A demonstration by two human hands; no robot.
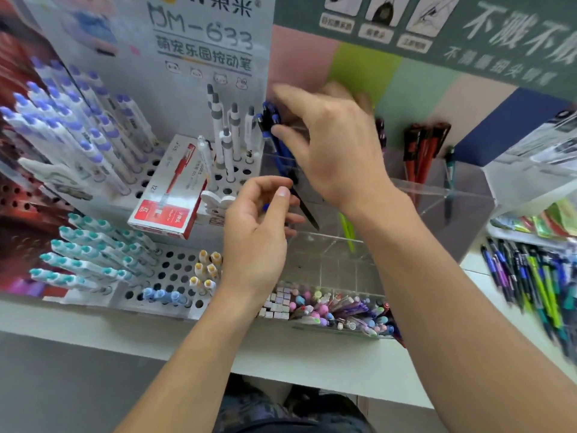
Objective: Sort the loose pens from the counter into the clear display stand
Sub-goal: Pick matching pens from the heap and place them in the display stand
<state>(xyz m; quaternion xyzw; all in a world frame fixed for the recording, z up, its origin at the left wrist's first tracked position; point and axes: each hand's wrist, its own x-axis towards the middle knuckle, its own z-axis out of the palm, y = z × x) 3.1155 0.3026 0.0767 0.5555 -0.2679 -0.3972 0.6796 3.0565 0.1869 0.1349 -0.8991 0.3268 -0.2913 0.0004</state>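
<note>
Right hand [331, 145] raised over the back of the clear acrylic display stand [437, 195], thumb and fingers pinched on a bundle of blue-and-black click pens [278, 142] slanting down into a rear left compartment, dark tips low behind the wall. Left hand [259, 226] just below and in front, fingers curled with thumb up, a speck of blue showing between them; whether anything is actually gripped there cannot be told. Red-and-black pens [421, 151] standing in a rear right compartment, a lime green pen [348, 229] leaning in a middle one. Loose mixed-colour pens [530, 273] spread on the white counter [312, 354] at far right, well apart from both hands. White perforated pen rack [175, 273] to the left with a red-and-white pen box [170, 195] lying on it.
</note>
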